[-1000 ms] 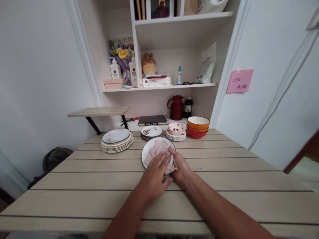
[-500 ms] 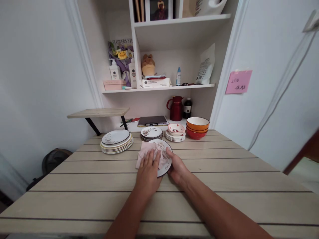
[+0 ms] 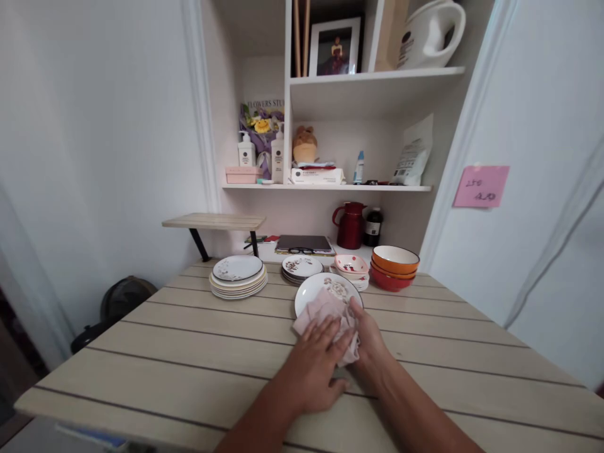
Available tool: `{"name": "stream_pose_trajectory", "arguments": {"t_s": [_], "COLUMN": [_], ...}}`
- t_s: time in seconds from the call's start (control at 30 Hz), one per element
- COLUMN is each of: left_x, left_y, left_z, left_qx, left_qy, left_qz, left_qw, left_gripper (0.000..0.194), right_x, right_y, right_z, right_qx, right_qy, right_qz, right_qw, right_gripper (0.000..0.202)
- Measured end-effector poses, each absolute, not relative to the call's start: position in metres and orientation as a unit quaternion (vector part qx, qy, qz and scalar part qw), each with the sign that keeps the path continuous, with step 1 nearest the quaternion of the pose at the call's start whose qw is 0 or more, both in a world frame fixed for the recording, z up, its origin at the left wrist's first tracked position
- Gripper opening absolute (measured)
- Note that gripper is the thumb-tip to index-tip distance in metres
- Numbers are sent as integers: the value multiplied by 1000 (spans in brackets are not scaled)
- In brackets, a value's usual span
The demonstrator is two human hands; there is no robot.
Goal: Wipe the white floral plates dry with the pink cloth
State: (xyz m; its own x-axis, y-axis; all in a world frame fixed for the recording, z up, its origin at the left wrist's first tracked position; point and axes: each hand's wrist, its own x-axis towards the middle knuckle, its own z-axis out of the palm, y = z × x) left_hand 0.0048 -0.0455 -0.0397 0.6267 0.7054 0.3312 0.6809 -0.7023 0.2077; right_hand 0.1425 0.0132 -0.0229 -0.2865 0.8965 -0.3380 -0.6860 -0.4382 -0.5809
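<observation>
Across the slatted table (image 3: 179, 377), head view: the flowered plate (image 3: 311, 288) is between the hands, in the middle of the width, nearer the back edge than the front; whether its underside touches the wood, I cannot tell.
Cloth (image 3: 328, 308): pink, crumpled, over the near part of the plate and past its rim.
Left hand (image 3: 314, 371): palm down on the cloth, fingers extended and slightly parted, thumb out to the side; open, pressing rather than gripping.
Right hand (image 3: 370, 336): closed on the plate's right side, thumb up over the rim; its other fingers are hidden, so their bend cannot be told.
Back left corner: tall plate stack (image 3: 238, 283), near the raised wooden shelf (image 3: 214, 221).
Back edge, middle: low plate stack (image 3: 302, 267), just behind the flowered plate; right of it, pink bowl (image 3: 352, 265) atop small white plates (image 3: 361, 285).
Back right corner: nested orange and red bowls (image 3: 394, 270).
Behind the back edge: red jug (image 3: 350, 228) beside dark bottle (image 3: 372, 228); glasses (image 3: 301, 250) by a dark flat item (image 3: 306, 243).
</observation>
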Motion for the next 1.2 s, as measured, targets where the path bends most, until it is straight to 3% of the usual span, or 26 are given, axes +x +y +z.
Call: {"name": "stream_pose_trajectory", "arguments": {"t_s": [0.2,0.43,0.7,1.0,1.2], "left_x": [2,-11,-11,-19,-16], "left_y": [-48,-40,-22,-16,-12], "left_z": [-35,-39,-58,-73,-85], "left_qx": [882,866,776,789,820], "left_qy": [406,428,559,551,521], "left_qz": [239,258,288,272,224], "left_qw": [18,7,-39,7,78], "left_gripper": [61,55,71,60,74], "right_x": [145,138,129,140,155], "right_y": [14,18,11,21,38], "right_z": [-25,-38,-38,-45,-47], "right_qx": [-322,-320,-332,-377,-381], "right_qy": [-184,-241,-289,-191,-161], "right_qz": [785,774,783,716,684], "right_qw": [496,490,439,556,601], "right_gripper": [51,48,52,54,47]}}
